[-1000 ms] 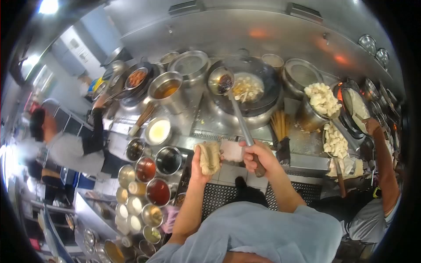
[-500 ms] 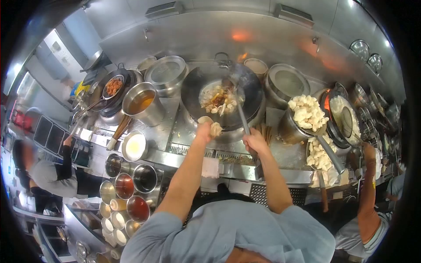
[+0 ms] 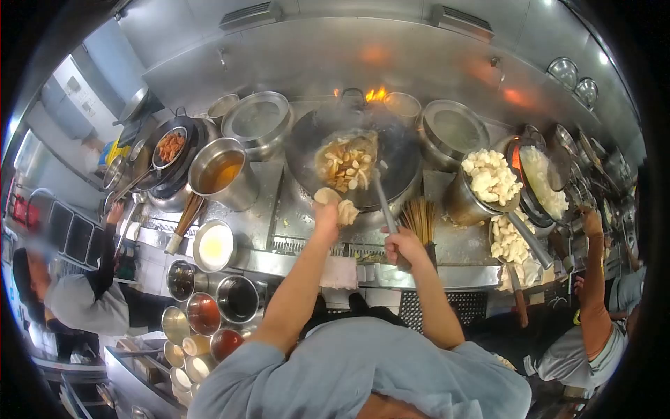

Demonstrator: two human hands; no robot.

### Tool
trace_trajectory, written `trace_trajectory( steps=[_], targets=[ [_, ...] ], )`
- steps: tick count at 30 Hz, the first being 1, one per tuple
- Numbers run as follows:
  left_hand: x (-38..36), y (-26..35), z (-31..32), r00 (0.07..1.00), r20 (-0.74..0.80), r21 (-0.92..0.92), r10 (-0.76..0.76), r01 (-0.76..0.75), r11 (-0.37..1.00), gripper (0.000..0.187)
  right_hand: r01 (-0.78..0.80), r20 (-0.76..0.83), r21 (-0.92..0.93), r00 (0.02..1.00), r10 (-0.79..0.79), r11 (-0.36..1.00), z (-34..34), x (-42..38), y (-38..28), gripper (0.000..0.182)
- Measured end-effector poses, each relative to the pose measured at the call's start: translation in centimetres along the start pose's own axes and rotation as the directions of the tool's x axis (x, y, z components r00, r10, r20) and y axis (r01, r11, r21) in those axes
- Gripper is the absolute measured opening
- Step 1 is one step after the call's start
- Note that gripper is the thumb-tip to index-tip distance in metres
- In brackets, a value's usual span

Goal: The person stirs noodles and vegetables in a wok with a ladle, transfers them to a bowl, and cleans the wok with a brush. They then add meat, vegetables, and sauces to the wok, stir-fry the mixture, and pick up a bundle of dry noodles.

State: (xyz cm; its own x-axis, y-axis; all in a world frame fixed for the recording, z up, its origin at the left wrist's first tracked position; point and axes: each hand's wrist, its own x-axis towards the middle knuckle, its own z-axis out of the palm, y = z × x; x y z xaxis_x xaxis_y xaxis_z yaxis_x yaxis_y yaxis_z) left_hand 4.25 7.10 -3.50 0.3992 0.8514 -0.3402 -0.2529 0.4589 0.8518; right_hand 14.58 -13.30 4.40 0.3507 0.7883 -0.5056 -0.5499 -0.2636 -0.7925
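My left hand (image 3: 326, 222) is closed on a folded beige cloth (image 3: 345, 212) at the near rim of a large black wok (image 3: 301, 143). In my right hand (image 3: 406, 247) is the long metal handle of a ladle (image 3: 386, 206), which slants up into the wok. Steam and food blur the ladle's bowl. Sliced pale and browned food (image 3: 345, 165) lies in a heap in the wok's middle. Orange flames (image 3: 377, 93) show behind the far rim.
A pot of amber liquid (image 3: 222, 178) and a bowl of pale liquid (image 3: 216, 247) stand left, above several sauce containers (image 3: 204, 314). A strainer piled with white pieces (image 3: 491, 178) rests on a pot at right. Co-workers (image 3: 87, 304) stand on both sides, the right one's arm (image 3: 592, 279) reaching toward another wok.
The food has shifted and gathered into a more compact, browner heap. Flames behind the wok have grown. My right hand and the ladle handle sit slightly lower; the left hand keeps its grip.
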Motion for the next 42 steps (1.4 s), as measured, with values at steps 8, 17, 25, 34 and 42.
trace_trajectory(
  steps=[8,17,25,34,42],
  targets=[
    [-7.8,-7.4,-11.1,0.882,0.455,0.819,0.126,-0.469,0.331,0.074,-0.578,0.612,0.791,0.737,-0.287,0.201,2.2,1.8,1.4,0.048],
    [-14.2,-9.5,-7.8,0.922,0.379,0.912,0.073,-0.359,-0.198,0.083,0.070,0.024,-0.863,0.995,-0.097,0.501,-2.5,-0.8,-4.0,0.056],
    [-27.6,-4.5,-12.9,0.996,-0.068,0.934,0.053,0.045,0.354,0.071,0.645,0.536,-0.677,0.762,-0.364,0.354,6.2,-2.0,-1.2,0.041],
    [-52.8,-19.2,-17.9,0.555,-0.632,0.276,-0.540,0.813,0.513,0.052,0.802,0.808,-0.490,0.270,0.524,0.342,13.7,-5.6,13.8,0.028],
    [-60.8,-29.1,-13.2,0.171,-0.984,0.097,0.043,0.325,0.941,0.047,0.992,0.452,0.123,-0.052,0.891,-0.004,20.0,-16.1,24.3,0.042]
  ],
)
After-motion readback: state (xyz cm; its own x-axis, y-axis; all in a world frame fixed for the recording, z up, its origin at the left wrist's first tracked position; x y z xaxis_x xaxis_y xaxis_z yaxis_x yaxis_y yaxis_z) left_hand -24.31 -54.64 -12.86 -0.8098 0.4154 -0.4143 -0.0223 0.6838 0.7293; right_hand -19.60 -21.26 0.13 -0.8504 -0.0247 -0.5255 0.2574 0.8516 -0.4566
